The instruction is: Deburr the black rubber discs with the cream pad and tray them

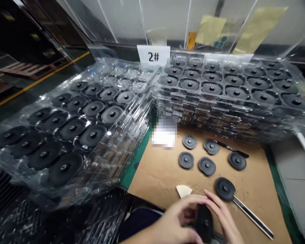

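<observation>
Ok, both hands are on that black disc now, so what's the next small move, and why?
Probably lay the black disc flat on the bare cardboard left of the six loose discs. The left hand and right hand hold it on edge over the cardboard's near end; the others already lie flat there, and that patch is bare.

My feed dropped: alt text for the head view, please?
The left hand and right hand hold one black disc at the bottom edge, over a cardboard sheet bearing six more discs, a cream wedge and a thin tool. Clear trays of discs stand left and behind.
</observation>
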Demonstrator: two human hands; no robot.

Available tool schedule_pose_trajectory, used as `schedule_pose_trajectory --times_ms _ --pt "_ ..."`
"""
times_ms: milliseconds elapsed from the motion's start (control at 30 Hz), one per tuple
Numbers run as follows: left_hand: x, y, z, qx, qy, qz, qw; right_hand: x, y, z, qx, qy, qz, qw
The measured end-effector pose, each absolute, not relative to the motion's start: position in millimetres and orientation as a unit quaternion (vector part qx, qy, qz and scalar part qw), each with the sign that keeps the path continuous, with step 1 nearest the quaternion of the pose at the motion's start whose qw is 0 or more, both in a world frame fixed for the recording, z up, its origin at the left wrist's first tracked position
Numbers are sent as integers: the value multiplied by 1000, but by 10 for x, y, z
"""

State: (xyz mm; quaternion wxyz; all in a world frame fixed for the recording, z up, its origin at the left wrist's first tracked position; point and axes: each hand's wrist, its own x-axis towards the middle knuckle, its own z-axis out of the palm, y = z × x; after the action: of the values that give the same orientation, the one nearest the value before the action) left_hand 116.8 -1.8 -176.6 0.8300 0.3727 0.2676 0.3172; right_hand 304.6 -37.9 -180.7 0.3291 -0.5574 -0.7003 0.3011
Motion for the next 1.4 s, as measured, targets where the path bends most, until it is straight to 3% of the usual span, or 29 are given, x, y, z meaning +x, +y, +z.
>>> schedule_pose_trajectory --times_ms 200,467,867,1400 --pt "861 24 -1781 205 337 362 844 2547 -290 -1885 -543 -709 359 271" --pt "629 118 -1839 47 378 492 783 2614 -146 -2100 -611 -743 222 158" --pt "616 270 -2098 91 389 523 753 2430 413 -1953 -603 -658 397 212" --pt "612 256 -2135 90 405 511 753 2061 546 -1773 -575 -632 474 213"
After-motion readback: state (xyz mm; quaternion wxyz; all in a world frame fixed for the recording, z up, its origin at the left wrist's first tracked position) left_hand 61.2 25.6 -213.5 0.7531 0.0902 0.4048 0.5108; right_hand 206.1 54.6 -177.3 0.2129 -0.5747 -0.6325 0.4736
